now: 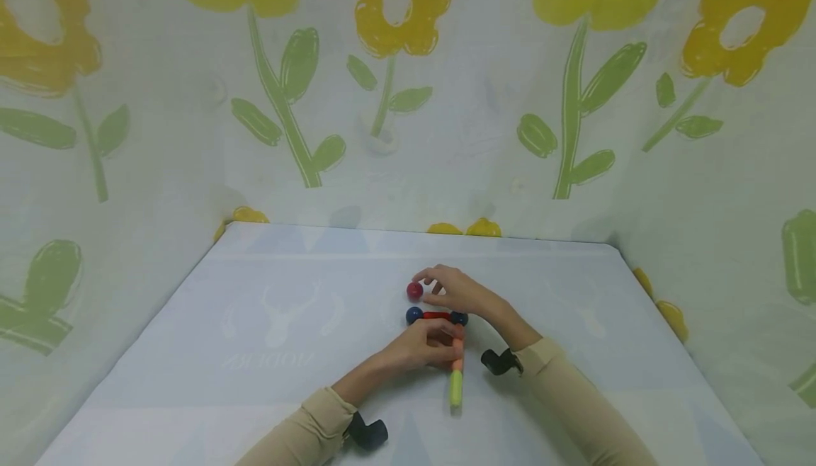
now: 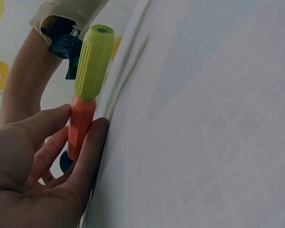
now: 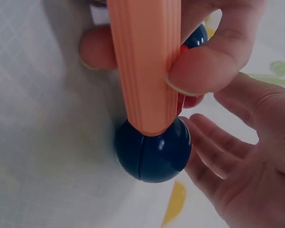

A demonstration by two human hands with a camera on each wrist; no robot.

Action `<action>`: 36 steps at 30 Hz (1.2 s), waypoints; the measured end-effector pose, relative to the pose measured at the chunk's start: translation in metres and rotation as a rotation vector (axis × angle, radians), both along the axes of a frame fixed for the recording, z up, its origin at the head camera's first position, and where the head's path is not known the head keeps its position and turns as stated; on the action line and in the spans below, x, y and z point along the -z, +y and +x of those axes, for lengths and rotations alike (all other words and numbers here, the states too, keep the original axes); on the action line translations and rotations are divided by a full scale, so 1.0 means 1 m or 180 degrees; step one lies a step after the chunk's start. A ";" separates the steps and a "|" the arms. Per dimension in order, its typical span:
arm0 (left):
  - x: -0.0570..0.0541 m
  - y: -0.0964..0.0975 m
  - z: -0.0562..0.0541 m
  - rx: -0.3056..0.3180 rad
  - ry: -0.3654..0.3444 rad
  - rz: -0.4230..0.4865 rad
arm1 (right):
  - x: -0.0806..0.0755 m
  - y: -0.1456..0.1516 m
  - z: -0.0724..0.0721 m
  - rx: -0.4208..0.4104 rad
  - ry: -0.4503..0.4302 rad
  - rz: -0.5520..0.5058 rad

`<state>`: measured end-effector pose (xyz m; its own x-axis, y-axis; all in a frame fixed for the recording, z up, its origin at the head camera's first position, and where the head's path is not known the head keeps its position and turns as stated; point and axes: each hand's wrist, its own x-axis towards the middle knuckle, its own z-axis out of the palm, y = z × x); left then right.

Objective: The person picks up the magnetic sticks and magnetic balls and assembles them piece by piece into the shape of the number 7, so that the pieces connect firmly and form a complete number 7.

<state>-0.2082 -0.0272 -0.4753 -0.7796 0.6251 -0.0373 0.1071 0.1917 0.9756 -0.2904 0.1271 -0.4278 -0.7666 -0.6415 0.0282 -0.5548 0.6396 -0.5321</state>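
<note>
My left hand [image 1: 421,344] pinches an orange ridged toy building rod [image 1: 457,357] between thumb and fingers. A yellow-green rod [image 2: 93,66] joins the orange one end to end. At the orange rod's far end sits a dark blue ball [image 3: 154,156]. From that ball a red rod [image 1: 436,315] runs left to a second blue ball [image 1: 414,315]. My right hand [image 1: 464,292] reaches over beyond these pieces, its fingers loosely bent beside a red ball [image 1: 415,291]. Whether the fingertips touch the red ball I cannot tell; it is hidden from the right wrist view.
The pieces lie on a white table [image 1: 306,374] with a faint printed pattern. Flower-printed walls [image 1: 459,119] stand behind the table and along its sides. A black wrist camera [image 1: 368,433] hangs at the left wrist, another black camera [image 1: 499,362] at the right.
</note>
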 end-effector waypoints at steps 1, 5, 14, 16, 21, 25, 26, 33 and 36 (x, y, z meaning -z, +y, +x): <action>0.000 0.000 0.000 0.0004 -0.0001 0.0005 | 0.000 -0.001 0.000 -0.0017 -0.0006 0.0024; 0.000 0.000 0.000 0.0009 0.0002 0.0024 | 0.000 -0.003 -0.002 -0.0091 -0.0054 0.0120; 0.001 0.002 -0.001 -0.0016 -0.0079 0.0051 | 0.003 -0.003 -0.005 -0.0002 -0.0162 0.0277; 0.001 0.001 0.000 -0.0019 -0.0120 0.0080 | 0.004 -0.003 -0.005 0.0060 -0.0183 0.0250; 0.004 0.001 -0.001 -0.0002 -0.0153 0.0136 | 0.007 -0.002 -0.005 0.0057 -0.0161 0.0212; 0.006 0.001 -0.001 0.0019 -0.0161 0.0174 | 0.008 -0.002 -0.005 0.0013 -0.0119 0.0186; 0.006 0.000 -0.001 0.0025 -0.0162 0.0176 | 0.008 -0.002 -0.005 0.0005 -0.0101 0.0168; 0.005 0.001 -0.001 0.0017 -0.0152 0.0157 | 0.011 0.000 -0.006 0.0156 -0.0078 0.0109; 0.004 0.001 -0.001 0.0010 -0.0145 0.0137 | 0.013 0.001 -0.007 0.0199 -0.0083 0.0108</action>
